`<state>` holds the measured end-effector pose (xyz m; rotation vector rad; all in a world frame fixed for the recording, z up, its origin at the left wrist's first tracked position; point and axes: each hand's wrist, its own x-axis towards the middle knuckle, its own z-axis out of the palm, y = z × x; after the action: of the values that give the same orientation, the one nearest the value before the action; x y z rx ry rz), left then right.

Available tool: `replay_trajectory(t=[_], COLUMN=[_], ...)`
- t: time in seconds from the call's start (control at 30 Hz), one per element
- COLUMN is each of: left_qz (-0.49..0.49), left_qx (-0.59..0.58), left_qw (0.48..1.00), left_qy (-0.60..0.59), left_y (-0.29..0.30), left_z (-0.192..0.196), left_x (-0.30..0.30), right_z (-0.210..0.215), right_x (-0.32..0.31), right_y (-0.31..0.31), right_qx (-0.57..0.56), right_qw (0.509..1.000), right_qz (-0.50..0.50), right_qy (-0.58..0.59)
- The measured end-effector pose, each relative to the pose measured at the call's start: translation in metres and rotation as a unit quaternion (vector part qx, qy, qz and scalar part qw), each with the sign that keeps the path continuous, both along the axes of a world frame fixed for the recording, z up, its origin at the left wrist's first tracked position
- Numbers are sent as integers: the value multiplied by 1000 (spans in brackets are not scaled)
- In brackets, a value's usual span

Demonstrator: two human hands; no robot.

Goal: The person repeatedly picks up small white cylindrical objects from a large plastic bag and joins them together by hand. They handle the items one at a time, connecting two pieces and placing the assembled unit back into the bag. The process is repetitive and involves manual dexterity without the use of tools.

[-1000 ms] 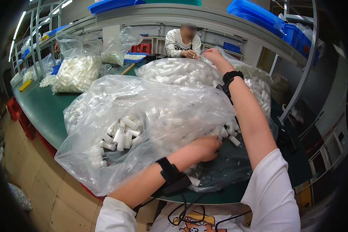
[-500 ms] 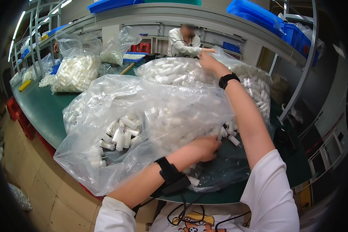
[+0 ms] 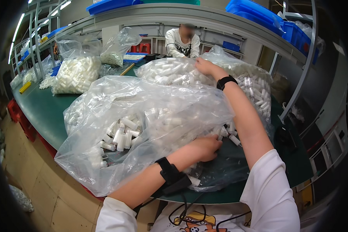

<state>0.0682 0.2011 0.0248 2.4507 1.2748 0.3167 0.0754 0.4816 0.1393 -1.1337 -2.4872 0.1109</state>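
A large clear plastic bag (image 3: 100, 170) lies spread open across the table in front of me, with many small white plastic cylinders (image 3: 123, 137) inside. My left hand (image 3: 207, 149) rests at its right side with curled fingers, beside several loose cylinders; whatever it grips is hidden. Reaching far forward, my right hand (image 3: 205, 66) has its fingers bent against the top of a second filled bag (image 3: 170, 69); its fingertips are partly out of sight. Another filled bag (image 3: 255, 91) stands to the right of my right forearm.
A person (image 3: 183, 42) sits across the green table (image 3: 42, 112). More filled bags, such as a bag of white parts (image 3: 75, 77), stand at the left. A metal frame post (image 3: 297, 89) rises on the right. Blue bins (image 3: 255, 15) sit on the overhead shelf.
My right hand has come slightly left and down onto the far bag. The person opposite has drawn an outstretched arm back from it. My left hand stays in place.
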Motion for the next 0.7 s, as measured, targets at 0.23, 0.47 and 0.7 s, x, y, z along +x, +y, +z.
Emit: replay_trajectory(t=[0.23, 0.47, 0.7], left_qz=[3, 3, 12], left_qx=[-6, -3, -5], left_qw=[1000, 1000, 1000], left_qy=[3, 4, 10], left_y=[-1, -4, -4], left_z=[0, 5, 4], left_x=[0, 1, 0], right_z=[1, -11, -15], right_x=[0, 5, 0], right_y=[-6, 12, 22], right_qx=[16, 33, 14], right_qw=[999, 999, 1000], right_qz=[-47, -19, 16], right_qy=[-8, 26, 9])
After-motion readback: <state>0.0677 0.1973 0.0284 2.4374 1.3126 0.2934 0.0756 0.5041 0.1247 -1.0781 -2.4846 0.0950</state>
